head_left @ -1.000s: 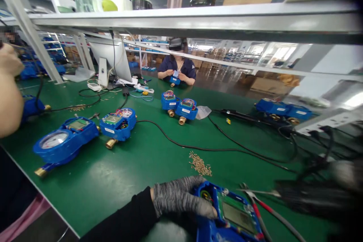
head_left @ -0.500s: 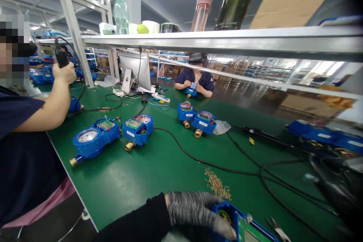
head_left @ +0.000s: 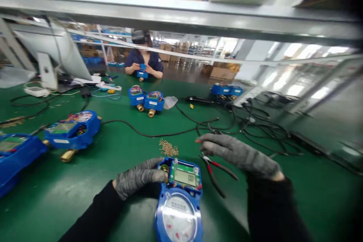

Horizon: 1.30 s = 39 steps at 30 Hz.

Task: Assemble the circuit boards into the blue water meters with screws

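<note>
A blue water meter (head_left: 178, 196) lies before me, its round dial toward me and its open electronics box, with green circuit board and small display, at the far end. My left hand (head_left: 138, 177), in a grey knit glove, grips the left side of that box, thumb over the rim. Above the table to the right, my gloved right hand (head_left: 235, 153) stretches its fingers leftward, bare fingertips showing and nothing visible in them. Beneath it lie red-and-black-handled pliers (head_left: 217, 174). Just beyond the meter is a pile of small brass-coloured screws (head_left: 168, 148).
More blue meters stand at left (head_left: 75, 132) and mid-table (head_left: 154, 102). Black cables (head_left: 147, 134) cross the green tabletop (head_left: 121, 151). A metal shelf (head_left: 170, 13) spans overhead. A monitor (head_left: 53, 53) is at left. Across the table a co-worker (head_left: 144, 60) holds a blue part.
My view has swung right and down. My right hand has come into sight above the pliers. My left hand stays on the meter, which now shows its dial.
</note>
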Each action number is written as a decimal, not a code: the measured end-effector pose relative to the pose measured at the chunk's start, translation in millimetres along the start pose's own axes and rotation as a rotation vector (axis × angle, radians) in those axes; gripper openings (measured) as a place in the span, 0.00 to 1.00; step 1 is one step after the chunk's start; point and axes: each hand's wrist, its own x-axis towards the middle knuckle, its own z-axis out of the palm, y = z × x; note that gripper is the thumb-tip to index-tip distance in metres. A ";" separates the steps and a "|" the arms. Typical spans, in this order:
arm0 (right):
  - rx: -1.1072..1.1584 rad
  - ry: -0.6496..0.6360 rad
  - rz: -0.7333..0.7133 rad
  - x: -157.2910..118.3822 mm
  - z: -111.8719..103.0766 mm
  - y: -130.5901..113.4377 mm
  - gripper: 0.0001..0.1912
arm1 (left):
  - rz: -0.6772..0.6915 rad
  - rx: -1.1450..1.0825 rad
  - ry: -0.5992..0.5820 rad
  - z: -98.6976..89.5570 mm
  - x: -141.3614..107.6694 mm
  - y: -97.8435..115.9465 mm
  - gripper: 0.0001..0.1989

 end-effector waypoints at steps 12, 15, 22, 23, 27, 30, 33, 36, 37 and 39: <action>-0.237 -0.656 0.018 23.5 35.4 6.6 0.20 | -0.091 -0.016 0.081 -12.9 -2.7 -11.3 0.31; -0.243 -0.664 0.029 23.6 35.4 5.9 0.19 | -0.109 -0.003 0.073 -20.9 -2.6 -15.2 0.32; -0.247 -0.664 0.063 25.6 37.8 5.8 0.19 | -0.128 0.020 0.070 -22.5 -2.4 -14.2 0.33; -0.238 -0.666 0.063 25.5 37.6 6.3 0.19 | -0.125 0.022 0.066 -21.5 -2.2 -13.4 0.33; -0.178 -0.689 0.052 24.9 36.5 8.2 0.21 | -0.109 0.005 0.042 -15.4 -0.6 -10.3 0.32; -0.056 -0.688 0.049 27.3 37.8 9.1 0.19 | -0.079 -0.012 0.010 -7.3 0.7 -6.9 0.31; 0.031 -0.660 0.063 28.6 40.3 11.9 0.19 | -0.045 -0.021 -0.013 1.6 3.1 -1.5 0.29; 0.061 -0.624 0.086 15.3 42.5 24.4 0.22 | -0.008 0.013 -0.007 7.3 6.2 4.0 0.25; 0.067 -0.593 0.087 5.7 43.5 31.7 0.21 | 0.006 0.045 0.007 8.3 6.1 4.6 0.24; 0.076 -0.427 0.057 -20.1 47.0 50.6 0.19 | 0.020 0.153 0.104 10.4 1.0 2.1 0.25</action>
